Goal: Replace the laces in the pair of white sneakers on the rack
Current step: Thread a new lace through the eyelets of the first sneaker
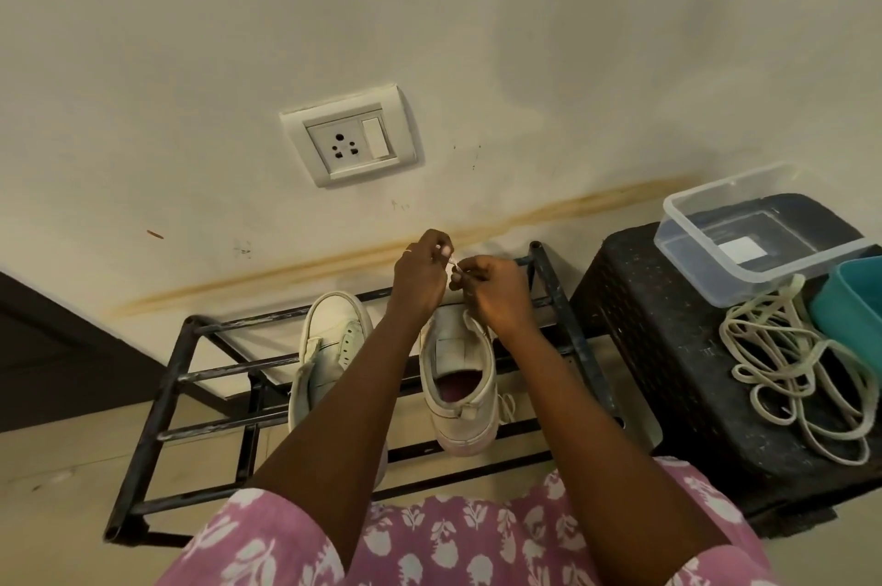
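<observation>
Two white sneakers stand on the black metal rack [200,375]. The left sneaker [329,342] has empty eyelets and is partly hidden behind my left forearm. The right sneaker [460,390] lies under my hands, and a bit of lace hangs at its right side [507,404]. Above its toe, my left hand [422,273] and my right hand [487,292] meet, both pinching a thin white lace end [453,265]. The toe and front eyelets are hidden by my hands.
A black woven stool [668,347] stands right of the rack. On it lie a tangle of cream laces [792,361], a clear plastic box [744,232] and a teal container [854,304]. A wall socket [351,141] sits above the rack.
</observation>
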